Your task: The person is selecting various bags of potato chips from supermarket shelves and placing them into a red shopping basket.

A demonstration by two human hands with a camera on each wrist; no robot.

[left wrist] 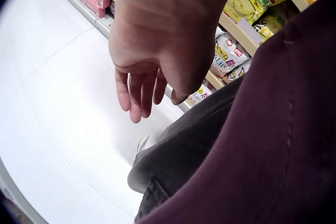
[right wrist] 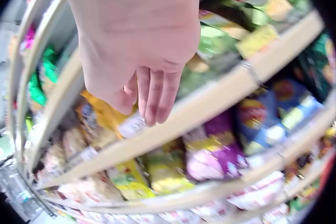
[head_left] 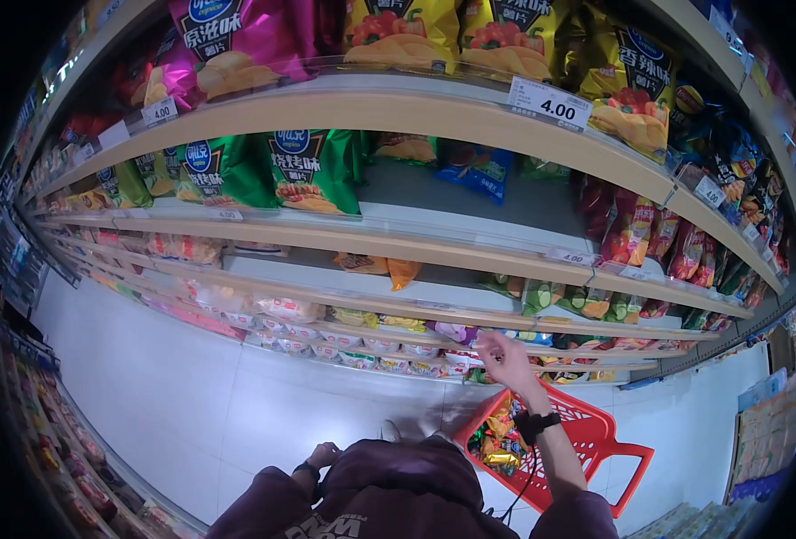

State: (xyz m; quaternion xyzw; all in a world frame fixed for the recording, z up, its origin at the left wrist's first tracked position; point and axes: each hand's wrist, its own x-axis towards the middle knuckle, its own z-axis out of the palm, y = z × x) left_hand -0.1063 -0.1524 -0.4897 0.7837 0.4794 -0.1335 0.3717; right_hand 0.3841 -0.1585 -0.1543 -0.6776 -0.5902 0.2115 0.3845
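Note:
My right hand [head_left: 505,357] is held out in front of the lower shelves, above the red basket, with nothing in it. In the right wrist view its fingers [right wrist: 153,95] hang loosely in front of a shelf edge. A purple snack bag [right wrist: 215,153] and yellow bags [right wrist: 165,171] sit on the shelf below. My left hand [head_left: 324,455] hangs empty beside my body. The left wrist view shows its fingers [left wrist: 135,95] pointing down over the floor, near my dark trouser leg [left wrist: 184,140]. The red basket [head_left: 595,415] holds several shiny snack packets [head_left: 503,440].
Long shelves of snack bags curve across the front. Green chip bags [head_left: 312,171] and yellow ones [head_left: 402,36] fill upper levels, with a price tag [head_left: 550,103] on the edge. White tiled floor [head_left: 164,368] lies at the left; another stocked shelf [head_left: 83,476] runs behind it.

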